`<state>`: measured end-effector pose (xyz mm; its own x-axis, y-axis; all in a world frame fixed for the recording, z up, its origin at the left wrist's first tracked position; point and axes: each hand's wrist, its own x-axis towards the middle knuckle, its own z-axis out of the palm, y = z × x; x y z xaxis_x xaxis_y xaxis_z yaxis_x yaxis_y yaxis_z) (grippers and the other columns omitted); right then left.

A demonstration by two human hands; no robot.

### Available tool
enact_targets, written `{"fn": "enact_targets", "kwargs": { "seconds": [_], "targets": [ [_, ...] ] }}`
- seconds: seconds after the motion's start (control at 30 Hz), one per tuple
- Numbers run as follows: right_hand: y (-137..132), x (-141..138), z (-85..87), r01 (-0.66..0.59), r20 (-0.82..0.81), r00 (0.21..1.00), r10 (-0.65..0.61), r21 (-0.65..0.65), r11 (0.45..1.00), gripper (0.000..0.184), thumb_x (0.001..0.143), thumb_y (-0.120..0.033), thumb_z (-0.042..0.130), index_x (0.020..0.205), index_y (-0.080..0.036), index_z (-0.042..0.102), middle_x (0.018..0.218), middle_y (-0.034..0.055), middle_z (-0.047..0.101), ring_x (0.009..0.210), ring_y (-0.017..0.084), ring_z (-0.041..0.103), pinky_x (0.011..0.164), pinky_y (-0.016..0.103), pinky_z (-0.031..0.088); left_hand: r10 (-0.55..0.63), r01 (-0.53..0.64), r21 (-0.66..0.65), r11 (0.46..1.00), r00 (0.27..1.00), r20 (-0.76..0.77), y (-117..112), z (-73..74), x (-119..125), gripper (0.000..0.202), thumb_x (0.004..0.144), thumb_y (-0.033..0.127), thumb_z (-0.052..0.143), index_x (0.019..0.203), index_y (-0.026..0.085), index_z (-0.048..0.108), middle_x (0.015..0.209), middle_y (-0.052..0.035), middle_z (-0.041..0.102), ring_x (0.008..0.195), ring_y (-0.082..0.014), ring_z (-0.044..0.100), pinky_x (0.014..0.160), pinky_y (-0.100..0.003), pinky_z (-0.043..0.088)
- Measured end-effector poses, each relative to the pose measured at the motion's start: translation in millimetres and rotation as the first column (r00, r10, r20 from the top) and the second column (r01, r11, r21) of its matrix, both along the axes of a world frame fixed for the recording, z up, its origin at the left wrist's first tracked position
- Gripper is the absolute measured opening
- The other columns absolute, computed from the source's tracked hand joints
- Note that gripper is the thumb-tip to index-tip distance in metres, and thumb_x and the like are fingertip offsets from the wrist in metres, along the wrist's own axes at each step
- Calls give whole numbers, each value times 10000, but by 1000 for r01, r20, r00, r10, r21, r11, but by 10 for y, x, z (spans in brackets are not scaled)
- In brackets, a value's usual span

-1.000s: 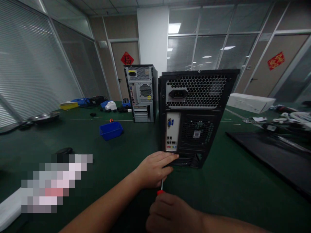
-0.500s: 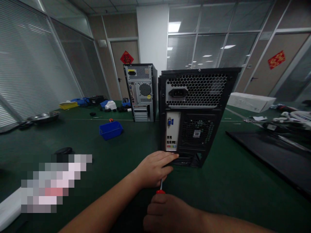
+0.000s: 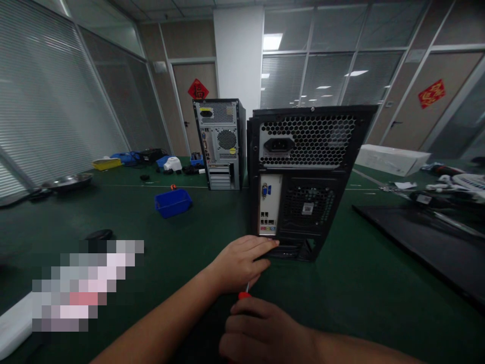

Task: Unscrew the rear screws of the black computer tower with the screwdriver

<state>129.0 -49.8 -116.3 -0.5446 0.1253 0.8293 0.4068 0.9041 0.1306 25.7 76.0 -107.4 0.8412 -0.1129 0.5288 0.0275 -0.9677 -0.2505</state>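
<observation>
Blue bin (image 3: 173, 205) sits apart on the bench (image 3: 212, 227); rightward, I have my left hand (image 3: 239, 262) spread at the foot of the computer case (image 3: 306, 173) standing there, apparently bracing it, and my right hand (image 3: 265, 328) fisted round a screwdriver (image 3: 244, 295), seemingly for firm control.

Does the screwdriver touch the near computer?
Cannot tell: in the head view, the left hand hides the tip of the screwdriver, so contact with the near computer is not visible.
</observation>
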Motion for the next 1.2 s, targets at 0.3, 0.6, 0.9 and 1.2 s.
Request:
{"fn": "enact_targets", "kwargs": {
  "seconds": [0.3,0.6,0.9,1.2],
  "targets": [
    [-67,142,-67,3,91,996,0,-35,999,358,1137,-252,329,899,-183,586,765,-40,604,839,69,559,725,238,401,2,-3,-18,1000,998,-62,6,-6,-14,229,815,167,603,1020,160,705,1529,-115,522,1340,-272,541,1113,-424,472],
    [-3,125,-434,64,423,906,9,-157,986,228,1000,-393,660,938,-191,575,716,-47,544,669,97,487,679,228,407,3,-4,-22,1000,998,-67,5,-4,-18,263,797,157,606,1041,160,706,1529,-117,522,1343,-274,539,1114,-428,471],
    [46,63,-388,-25,284,957,51,-92,995,184,1093,-305,467,1008,-176,567,793,-55,607,740,87,536,688,253,410,7,-9,-29,1000,998,-69,9,-14,-14,238,821,159,599,1033,166,706,1534,-107,519,1337,-266,545,1111,-424,473],
    [-29,126,-110,-39,118,992,42,-27,999,342,1138,-249,312,987,-171,609,803,-37,610,803,72,556,758,244,411,0,0,-15,1000,999,-35,2,-17,-14,213,853,176,595,1030,170,713,1521,-111,535,1335,-264,550,1114,-419,475]
  ]
}}
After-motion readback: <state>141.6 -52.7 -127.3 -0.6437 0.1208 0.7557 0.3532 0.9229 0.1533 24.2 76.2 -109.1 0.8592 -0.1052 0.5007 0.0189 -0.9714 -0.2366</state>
